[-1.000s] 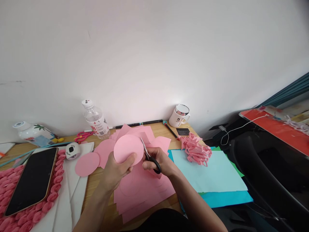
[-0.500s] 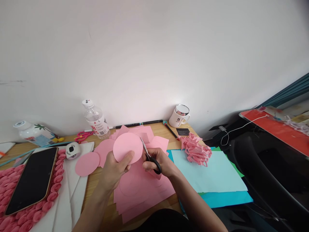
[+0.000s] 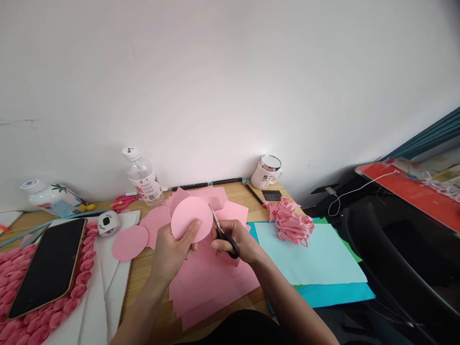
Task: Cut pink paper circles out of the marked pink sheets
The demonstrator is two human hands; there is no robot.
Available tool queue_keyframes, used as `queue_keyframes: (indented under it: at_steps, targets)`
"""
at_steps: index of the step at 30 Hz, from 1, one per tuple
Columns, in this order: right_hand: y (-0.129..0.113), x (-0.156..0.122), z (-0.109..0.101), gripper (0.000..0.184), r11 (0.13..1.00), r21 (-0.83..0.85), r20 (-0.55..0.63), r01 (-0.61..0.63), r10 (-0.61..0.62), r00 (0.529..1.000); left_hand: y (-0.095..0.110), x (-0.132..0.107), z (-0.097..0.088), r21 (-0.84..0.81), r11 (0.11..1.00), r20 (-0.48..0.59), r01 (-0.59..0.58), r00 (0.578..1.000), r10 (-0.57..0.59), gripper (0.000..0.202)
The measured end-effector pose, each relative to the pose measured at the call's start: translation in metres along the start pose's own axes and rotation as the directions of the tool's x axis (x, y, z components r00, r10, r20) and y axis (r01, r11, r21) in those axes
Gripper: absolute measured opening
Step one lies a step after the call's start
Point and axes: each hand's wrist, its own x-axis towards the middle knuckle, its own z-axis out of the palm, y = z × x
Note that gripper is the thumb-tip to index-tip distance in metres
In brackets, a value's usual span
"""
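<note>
While the left hand (image 3: 174, 251) pinched a pink paper circle (image 3: 191, 219) upright by its lower edge, thumb pressed to the front, the right hand (image 3: 235, 242) was closed through the black handles of a pair of scissors (image 3: 223, 233), whose blades met the circle's right rim. Both hands hovered above a loose stack of pink sheets (image 3: 212, 282) spread over the near middle of the wooden counter (image 3: 143, 268).

Just left of the hands lay a second pink circle (image 3: 130, 243), flat on the wood. Further left a small white punch (image 3: 108, 223) sat on a white folded board (image 3: 106, 282), and beside that a dark phone (image 3: 48, 266) rested face up on a mat of pink paper rosettes (image 3: 12, 273). At the far side by the wall stood a clear water bottle (image 3: 142, 178), with pink-handled scissors (image 3: 124, 201) lying near its foot and a white bottle (image 3: 48, 197) on its side towards the left corner.

To the right of the hands a pale blue sheet (image 3: 316, 254) lay over turquoise paper, carrying a heap of curled pink paper strips (image 3: 291, 221). Beyond it, against the wall, stood a white mug (image 3: 266, 172), with a long black pen (image 3: 206, 184) stretched along the counter's far edge.
</note>
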Motion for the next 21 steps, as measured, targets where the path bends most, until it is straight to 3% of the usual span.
queue_keyframes:
  at_steps: [2,8,21]
  targets:
    - [0.0000,0.0011,-0.0009,0.042,1.000,0.019,0.004,0.004,-0.004,1.000,0.0003,0.0002,-0.0008,0.006,0.999,-0.018,0.033,0.999,-0.032,0.033]
    - [-0.0013,0.0016,-0.0032,0.044,0.998,0.027,0.033,0.049,-0.050,0.998,0.0005,0.0007,-0.0014,-0.018,0.994,0.062,0.110,0.992,-0.109,0.031]
    - [-0.0044,-0.0003,0.0000,0.049,0.997,0.013,0.030,0.071,-0.071,0.997,0.0042,-0.0008,-0.0017,-0.083,0.988,0.101,0.134,0.987,-0.125,0.033]
